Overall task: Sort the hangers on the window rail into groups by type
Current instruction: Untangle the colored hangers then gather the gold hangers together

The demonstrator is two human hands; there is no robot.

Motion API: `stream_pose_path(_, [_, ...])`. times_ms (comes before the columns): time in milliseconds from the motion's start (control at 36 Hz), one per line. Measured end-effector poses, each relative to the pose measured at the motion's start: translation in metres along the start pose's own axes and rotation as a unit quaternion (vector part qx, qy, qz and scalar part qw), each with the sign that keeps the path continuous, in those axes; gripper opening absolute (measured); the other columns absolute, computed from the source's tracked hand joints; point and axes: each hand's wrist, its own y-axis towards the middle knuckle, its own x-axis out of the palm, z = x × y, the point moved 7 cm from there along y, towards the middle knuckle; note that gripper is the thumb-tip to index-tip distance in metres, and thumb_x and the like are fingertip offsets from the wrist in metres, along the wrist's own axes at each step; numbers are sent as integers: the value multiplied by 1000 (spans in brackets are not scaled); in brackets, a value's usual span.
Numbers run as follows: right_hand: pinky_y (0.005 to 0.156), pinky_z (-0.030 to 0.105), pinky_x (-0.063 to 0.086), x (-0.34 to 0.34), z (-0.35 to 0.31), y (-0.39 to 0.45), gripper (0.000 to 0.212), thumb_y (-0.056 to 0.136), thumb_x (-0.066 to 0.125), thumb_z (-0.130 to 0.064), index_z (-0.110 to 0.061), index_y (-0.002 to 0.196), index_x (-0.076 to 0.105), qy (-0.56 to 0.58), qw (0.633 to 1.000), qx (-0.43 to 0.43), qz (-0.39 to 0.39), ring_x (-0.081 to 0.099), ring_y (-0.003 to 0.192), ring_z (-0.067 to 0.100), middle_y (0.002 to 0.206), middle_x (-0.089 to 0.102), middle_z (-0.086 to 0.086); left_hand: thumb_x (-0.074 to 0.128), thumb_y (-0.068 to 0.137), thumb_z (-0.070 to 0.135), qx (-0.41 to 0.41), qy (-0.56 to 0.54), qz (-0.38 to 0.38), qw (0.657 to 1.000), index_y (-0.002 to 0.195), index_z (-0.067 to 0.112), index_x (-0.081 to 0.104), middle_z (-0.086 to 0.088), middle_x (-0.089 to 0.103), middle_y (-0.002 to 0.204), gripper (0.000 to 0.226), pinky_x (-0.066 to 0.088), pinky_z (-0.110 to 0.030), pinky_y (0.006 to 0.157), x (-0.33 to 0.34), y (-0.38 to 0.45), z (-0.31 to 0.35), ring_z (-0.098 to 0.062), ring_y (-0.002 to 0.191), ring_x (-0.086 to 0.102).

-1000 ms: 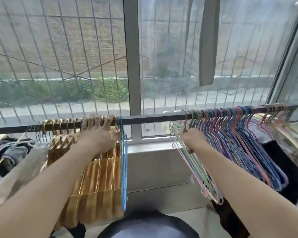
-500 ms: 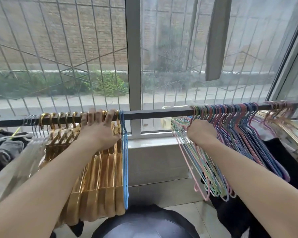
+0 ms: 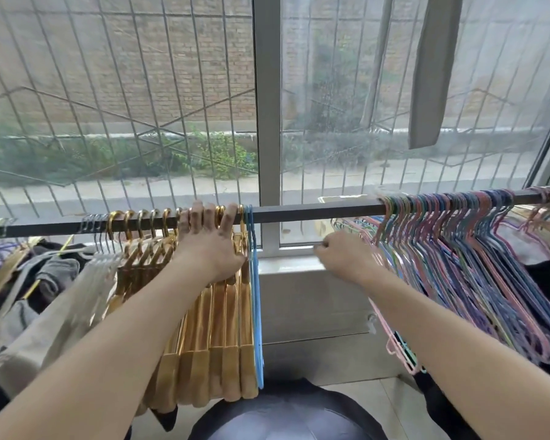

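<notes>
A dark window rail runs across the view. On its left half hang gold hangers with one thin blue hanger at their right end. My left hand grips the gold hangers' hooks at the rail, fingers curled over it. A dense bunch of thin coloured hangers hangs on the right half. My right hand is closed on a few pastel hangers, just below the rail and left of that bunch. Whether their hooks touch the rail is unclear.
Pale hangers and draped clothes fill the far left. Black clothing hangs at the right. A dark round seat lies below me, a white window post and a sill behind the rail. A grey cloth hangs above.
My right hand has dropped from the rail and moved left, bringing the pastel hangers with it. My left hand has stayed on the gold hooks.
</notes>
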Motion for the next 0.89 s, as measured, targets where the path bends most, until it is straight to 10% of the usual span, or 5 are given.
stream_pose_path(194, [60, 31, 58, 86, -64, -34, 39, 108, 42, -44, -10, 120, 56, 290, 933, 4, -213, 67, 66, 18, 92, 71, 10, 52, 91, 63, 6, 1, 4, 1000, 154, 38, -18, -13, -4, 160, 97, -12, -59, 124, -1, 1, -3, -41, 153, -18])
stream_pose_path(528, [59, 28, 58, 95, -70, -37, 8, 104, 54, -13, -10, 102, 61, 362, 911, 34, -195, 62, 62, 18, 82, 62, 10, 54, 91, 60, -2, -3, 11, 1000, 154, 38, -18, -13, -6, 160, 98, -15, -59, 123, 3, 4, -5, -41, 152, -18])
stream_pose_path(889, [73, 35, 62, 98, -76, -47, 13, 101, 61, -21, -9, 107, 59, 343, 923, 16, -174, 65, 68, 17, 89, 68, 13, 54, 92, 59, -1, -1, 10, 1000, 156, 35, -19, -12, -8, 160, 99, -18, -57, 122, 3, 1, -2, -40, 153, -19])
